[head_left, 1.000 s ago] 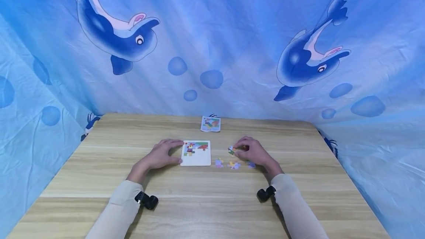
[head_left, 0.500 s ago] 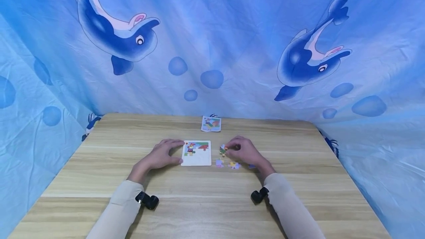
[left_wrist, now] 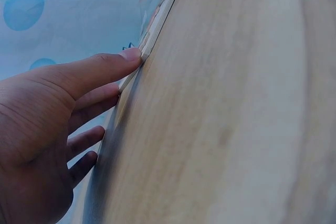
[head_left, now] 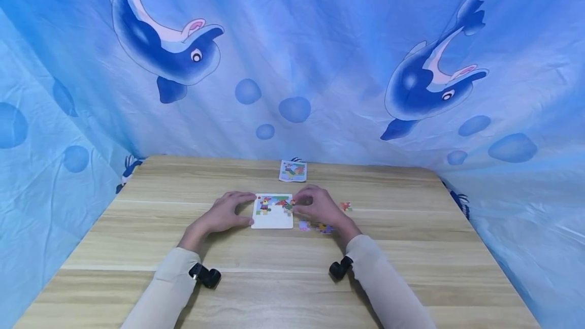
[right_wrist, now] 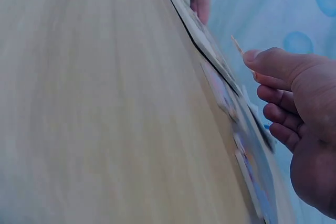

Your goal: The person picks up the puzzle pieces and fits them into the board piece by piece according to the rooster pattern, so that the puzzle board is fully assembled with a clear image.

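Observation:
The white puzzle tray [head_left: 271, 221] lies flat on the table, its upper part filled with pieces of a colourful cartoon picture. At its left side rests my left hand [head_left: 223, 212], thumb at the near corner and forefinger by the far one. In the left wrist view that thumb [left_wrist: 123, 62] touches the tray's edge and the other fingers stay fairly straight. My right hand [head_left: 318, 207] pinches a puzzle piece [head_left: 289, 207] between thumb and fingertips over the tray's right edge. The right wrist view shows the puzzle piece [right_wrist: 238, 46] edge-on, raised above the tray [right_wrist: 207, 48].
Loose puzzle pieces lie right of the tray: a purple one [head_left: 303, 225], a yellow and purple one [head_left: 324, 228] close to the right wrist, and a red and green one [head_left: 346, 206] beyond the right hand. A picture card [head_left: 293, 171] lies behind the tray.
My right hand has carried the puzzle piece leftward, from the loose pieces to the tray's right edge. A red and green piece has come into sight behind it. My left hand keeps its place.

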A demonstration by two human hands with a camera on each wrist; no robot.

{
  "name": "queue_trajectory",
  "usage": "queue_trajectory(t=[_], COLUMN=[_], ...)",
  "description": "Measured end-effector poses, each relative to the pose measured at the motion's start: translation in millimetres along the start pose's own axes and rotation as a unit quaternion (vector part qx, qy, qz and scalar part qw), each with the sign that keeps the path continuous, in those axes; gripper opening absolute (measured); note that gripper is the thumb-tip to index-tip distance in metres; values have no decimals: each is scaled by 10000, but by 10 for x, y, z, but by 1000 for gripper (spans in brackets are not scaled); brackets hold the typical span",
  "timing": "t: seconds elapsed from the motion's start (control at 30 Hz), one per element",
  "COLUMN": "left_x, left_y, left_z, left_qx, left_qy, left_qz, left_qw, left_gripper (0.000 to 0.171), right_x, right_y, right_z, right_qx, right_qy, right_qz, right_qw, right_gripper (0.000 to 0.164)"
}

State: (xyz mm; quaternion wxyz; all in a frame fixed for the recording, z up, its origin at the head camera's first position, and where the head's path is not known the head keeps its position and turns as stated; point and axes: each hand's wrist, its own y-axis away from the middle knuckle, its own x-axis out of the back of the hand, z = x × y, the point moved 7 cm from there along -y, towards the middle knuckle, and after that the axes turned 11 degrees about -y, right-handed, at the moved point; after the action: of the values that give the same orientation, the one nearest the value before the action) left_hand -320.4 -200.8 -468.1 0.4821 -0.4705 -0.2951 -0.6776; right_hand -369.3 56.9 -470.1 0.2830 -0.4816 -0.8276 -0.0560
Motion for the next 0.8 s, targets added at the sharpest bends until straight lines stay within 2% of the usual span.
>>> queue_trajectory(t=[0.4, 0.8], left_x=[5, -3], left_y=[5, -6], left_z=[21, 9], left_qx=[-10, -38], left_qy=[32, 7], left_qz=[-5, 26], left_qw=[10000, 10000], left_gripper=[73, 73], right_x=[-308, -394], right_y=[-147, -187], right_z=[-154, -186], right_qx=[288, 272], right_qy=[42, 562], right_qz=[-126, -51], right_qw=[9995, 9980], right_gripper=[21, 19])
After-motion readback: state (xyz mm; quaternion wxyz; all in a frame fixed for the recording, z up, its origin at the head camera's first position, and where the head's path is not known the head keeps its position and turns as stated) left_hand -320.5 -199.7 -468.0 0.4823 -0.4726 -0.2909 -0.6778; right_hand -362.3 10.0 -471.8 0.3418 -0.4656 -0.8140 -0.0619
